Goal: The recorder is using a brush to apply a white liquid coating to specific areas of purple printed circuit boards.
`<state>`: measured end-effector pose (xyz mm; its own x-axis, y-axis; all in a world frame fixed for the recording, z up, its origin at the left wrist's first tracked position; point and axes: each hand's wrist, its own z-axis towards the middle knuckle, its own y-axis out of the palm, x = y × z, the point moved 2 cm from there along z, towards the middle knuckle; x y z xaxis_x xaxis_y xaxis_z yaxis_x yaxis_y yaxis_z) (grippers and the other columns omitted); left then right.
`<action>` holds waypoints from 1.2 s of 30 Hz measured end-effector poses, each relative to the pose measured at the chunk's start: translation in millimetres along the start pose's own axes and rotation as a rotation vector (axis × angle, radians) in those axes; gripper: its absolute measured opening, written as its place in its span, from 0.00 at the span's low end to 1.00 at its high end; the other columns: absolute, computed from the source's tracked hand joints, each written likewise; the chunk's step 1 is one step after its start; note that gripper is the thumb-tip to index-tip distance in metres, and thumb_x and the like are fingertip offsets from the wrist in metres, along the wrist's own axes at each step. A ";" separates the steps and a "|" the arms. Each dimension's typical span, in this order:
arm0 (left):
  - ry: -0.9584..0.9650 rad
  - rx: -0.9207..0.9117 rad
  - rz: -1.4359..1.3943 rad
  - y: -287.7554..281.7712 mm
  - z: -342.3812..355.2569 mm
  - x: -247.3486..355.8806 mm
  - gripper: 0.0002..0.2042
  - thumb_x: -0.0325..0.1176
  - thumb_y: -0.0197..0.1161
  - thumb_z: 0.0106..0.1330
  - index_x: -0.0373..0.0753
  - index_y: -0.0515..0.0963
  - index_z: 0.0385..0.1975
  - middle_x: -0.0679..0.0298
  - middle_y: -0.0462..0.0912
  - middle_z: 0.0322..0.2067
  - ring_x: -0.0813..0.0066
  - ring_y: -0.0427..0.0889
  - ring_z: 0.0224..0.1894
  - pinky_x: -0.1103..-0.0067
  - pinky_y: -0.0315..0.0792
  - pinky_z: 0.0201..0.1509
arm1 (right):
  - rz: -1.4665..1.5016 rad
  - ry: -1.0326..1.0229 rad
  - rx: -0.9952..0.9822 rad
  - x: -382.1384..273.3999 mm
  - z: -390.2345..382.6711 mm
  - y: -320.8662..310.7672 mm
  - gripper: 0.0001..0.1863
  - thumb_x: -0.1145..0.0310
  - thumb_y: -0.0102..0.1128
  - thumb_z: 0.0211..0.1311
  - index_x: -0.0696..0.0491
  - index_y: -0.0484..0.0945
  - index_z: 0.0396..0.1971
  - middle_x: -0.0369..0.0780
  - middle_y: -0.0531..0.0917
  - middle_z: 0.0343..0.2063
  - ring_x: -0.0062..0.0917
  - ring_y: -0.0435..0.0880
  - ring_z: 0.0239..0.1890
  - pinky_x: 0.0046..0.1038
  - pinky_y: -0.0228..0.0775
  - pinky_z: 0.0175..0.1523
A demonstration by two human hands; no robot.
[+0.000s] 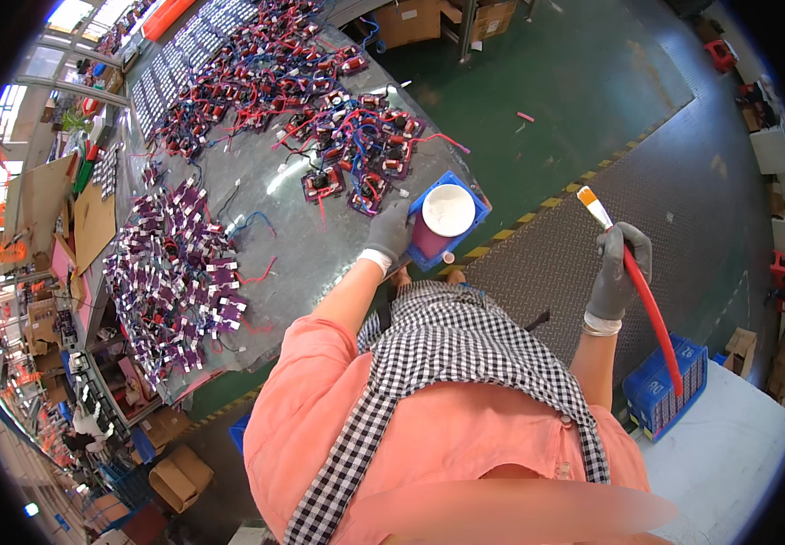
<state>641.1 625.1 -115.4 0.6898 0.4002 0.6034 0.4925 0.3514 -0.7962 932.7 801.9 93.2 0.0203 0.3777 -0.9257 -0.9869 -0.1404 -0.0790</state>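
My left hand [390,231], in a grey glove, is closed on the near left edge of a small blue plastic bin [422,259] at the table's corner. Inside the bin stands a round white tub [449,210], its inside white. Off to the right, away from the table, my right hand [617,272], also gloved in grey, grips a paintbrush [651,304] by its long red handle. The brush's pale bristles point up and to the left. Beyond the bin lies a cluster of circuit boards [356,150] with red and blue wires.
More wired boards [256,64] are heaped along the far side of the grey table [297,259]. A pile of purple boards with white connectors [174,272] lies at the left. A blue crate [666,386] stands beside a pale surface [728,454] at the lower right. Yellow-black tape [592,174] marks the floor.
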 end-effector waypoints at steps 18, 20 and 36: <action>0.334 0.221 0.404 -127.7 26.9 -89.8 0.15 0.32 0.57 0.56 0.44 0.75 0.45 0.59 0.76 0.44 0.57 0.75 0.50 0.61 0.68 0.53 | -0.361 -0.339 -0.775 45.8 -5.1 186.9 0.09 0.70 0.62 0.55 0.55 0.81 0.36 0.39 0.83 0.30 0.28 0.80 0.33 0.26 0.73 0.40; 0.180 0.228 0.363 -143.2 12.2 -110.1 0.14 0.34 0.57 0.54 0.44 0.74 0.42 0.59 0.75 0.42 0.58 0.73 0.50 0.57 0.65 0.51 | -0.479 -0.514 -0.870 64.0 -5.0 208.2 0.10 0.65 0.65 0.51 0.52 0.80 0.33 0.41 0.82 0.28 0.37 0.79 0.33 0.36 0.73 0.39; -0.821 0.082 0.120 -68.3 15.4 -98.9 0.47 0.56 0.59 0.58 0.41 0.44 0.72 0.46 0.44 0.72 0.46 0.44 0.74 0.51 0.44 0.72 | -0.406 -0.807 -1.005 112.9 1.2 216.6 0.10 0.67 0.65 0.48 0.50 0.79 0.32 0.40 0.81 0.25 0.38 0.77 0.29 0.37 0.70 0.37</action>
<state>531.1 574.6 -120.0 0.1133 0.9175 0.3811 0.3783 0.3149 -0.8705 721.0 815.2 -28.0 -0.1617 0.9315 -0.3259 -0.3841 -0.3636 -0.8487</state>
